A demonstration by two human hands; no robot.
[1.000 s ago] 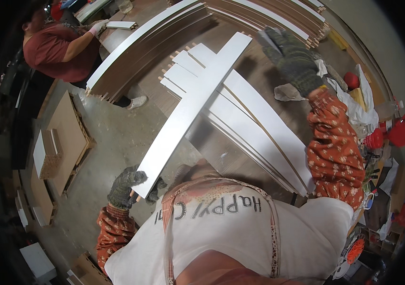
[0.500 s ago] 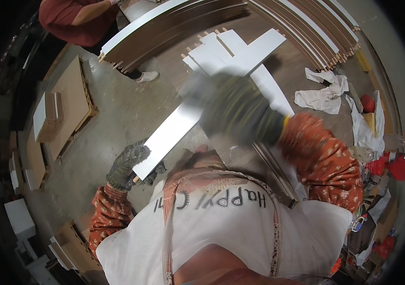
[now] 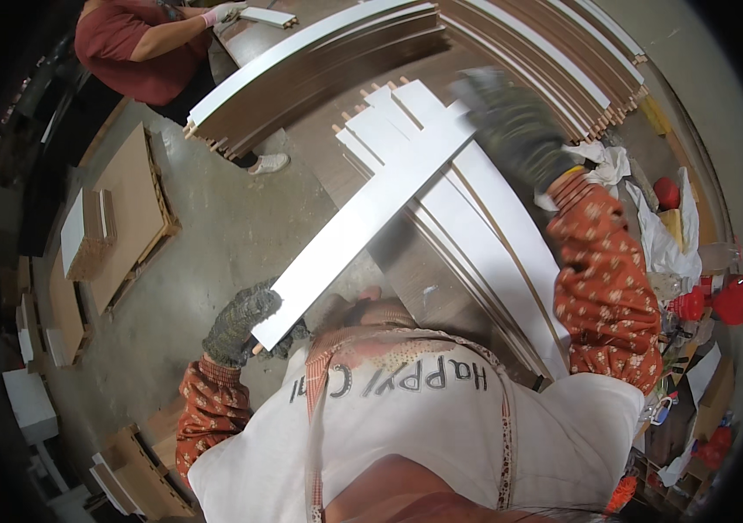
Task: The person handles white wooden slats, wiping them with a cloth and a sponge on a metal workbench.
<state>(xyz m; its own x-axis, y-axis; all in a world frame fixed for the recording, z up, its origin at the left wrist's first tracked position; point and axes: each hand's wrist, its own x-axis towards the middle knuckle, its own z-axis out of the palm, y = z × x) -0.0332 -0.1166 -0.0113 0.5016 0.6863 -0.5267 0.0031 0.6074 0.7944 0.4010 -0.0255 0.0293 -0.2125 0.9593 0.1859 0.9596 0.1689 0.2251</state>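
A long white board [image 3: 363, 222] lies slantwise in front of me, its near end sticking out past the table edge. My left hand [image 3: 245, 324], in a dark knitted glove, is closed around that near end, where a wooden dowel [image 3: 257, 348] pokes out. By the board's far end is my gloved right hand [image 3: 515, 126], smeared by motion, so its fingers and any contact cannot be made out. Under the board's far part lie several white boards [image 3: 389, 118] with dowels in their ends. More long white boards [image 3: 511, 235] run beneath it toward my right side.
Stacks of brown-and-white panels [image 3: 319, 83] stand along the table's far side. White cloths [image 3: 664, 231] and a red container [image 3: 735, 298] sit at the right. Across the table, a person [image 3: 140, 52] in a dark red shirt handles a white piece. Cardboard sheets [image 3: 127, 200] stand on the left floor.
My right hand has swept from the board's middle away to its far right end, uncovering the board's surface. My left hand keeps its hold. The other person's gloved hand and white piece have come into view.
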